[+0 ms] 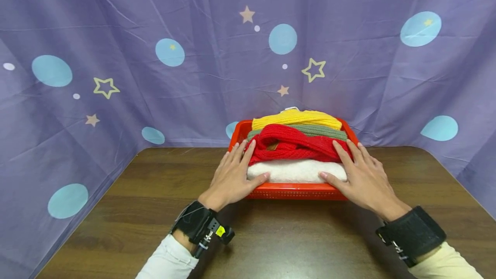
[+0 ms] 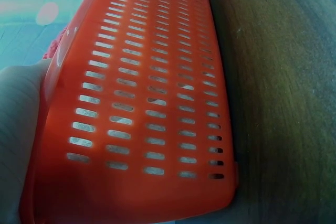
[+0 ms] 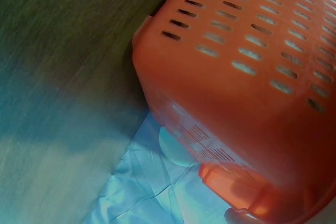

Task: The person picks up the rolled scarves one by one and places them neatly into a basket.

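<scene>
A red plastic basket [image 1: 296, 191] with slotted walls stands on the table, filled with folded knits. A fluffy white cloth [image 1: 296, 170] lies at its front, then a red knitted scarf [image 1: 298, 143], a green ribbed knit [image 1: 319, 131] and a yellow ribbed knit [image 1: 296, 118] behind. My left hand [image 1: 234, 171] rests over the left rim, fingers straight and spread, thumb over the white cloth. Over the right rim my right hand [image 1: 362, 175] lies likewise, fingertips beside the red scarf. The basket's slotted front wall [image 2: 136, 98] fills much of the left wrist view.
The brown wooden table [image 1: 286, 240] extends in front of the basket and to both sides. A purple curtain [image 1: 217, 20] with stars and blue dots hangs right behind the table and along its left side. Something small and white [image 1: 290, 108] sticks up behind the yellow knit.
</scene>
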Demonstrator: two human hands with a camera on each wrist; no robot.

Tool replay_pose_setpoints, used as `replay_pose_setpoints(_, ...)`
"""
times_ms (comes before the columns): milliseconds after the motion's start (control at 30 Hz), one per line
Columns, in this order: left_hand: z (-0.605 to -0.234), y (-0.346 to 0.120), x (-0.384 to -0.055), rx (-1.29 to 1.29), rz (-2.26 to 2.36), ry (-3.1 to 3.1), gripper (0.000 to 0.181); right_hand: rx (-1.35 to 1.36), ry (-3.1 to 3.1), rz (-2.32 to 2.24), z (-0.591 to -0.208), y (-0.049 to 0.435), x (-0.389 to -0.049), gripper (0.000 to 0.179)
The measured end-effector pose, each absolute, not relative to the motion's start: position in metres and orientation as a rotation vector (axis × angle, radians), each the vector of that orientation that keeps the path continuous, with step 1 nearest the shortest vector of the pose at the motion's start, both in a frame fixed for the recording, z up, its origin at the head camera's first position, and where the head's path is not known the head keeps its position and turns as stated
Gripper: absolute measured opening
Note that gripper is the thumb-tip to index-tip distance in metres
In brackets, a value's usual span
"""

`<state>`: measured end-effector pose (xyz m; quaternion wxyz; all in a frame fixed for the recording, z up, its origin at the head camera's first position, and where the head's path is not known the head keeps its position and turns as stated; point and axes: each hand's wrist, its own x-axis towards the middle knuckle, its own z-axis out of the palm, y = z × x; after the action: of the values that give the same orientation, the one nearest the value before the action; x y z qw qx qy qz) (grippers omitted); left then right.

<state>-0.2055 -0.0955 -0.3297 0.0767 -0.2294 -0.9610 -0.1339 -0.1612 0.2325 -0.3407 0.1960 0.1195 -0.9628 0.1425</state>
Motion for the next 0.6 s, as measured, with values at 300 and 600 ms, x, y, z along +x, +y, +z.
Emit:
replay_pose_setpoints(300, -0.3295, -0.0953, -0.2047, -0.692, -0.409, -2.867, 0.096, 0.333, -2.711, 0.409, -0.3396, 0.2327, -0.1607, 0.094)
replay_pose_setpoints(600, -0.3282, -0.0953, -0.2053, -0.682, -0.407, -2.879, 0.096, 0.348, -2.679, 0.390, -0.3407, 0.2327, -0.1614, 0.092)
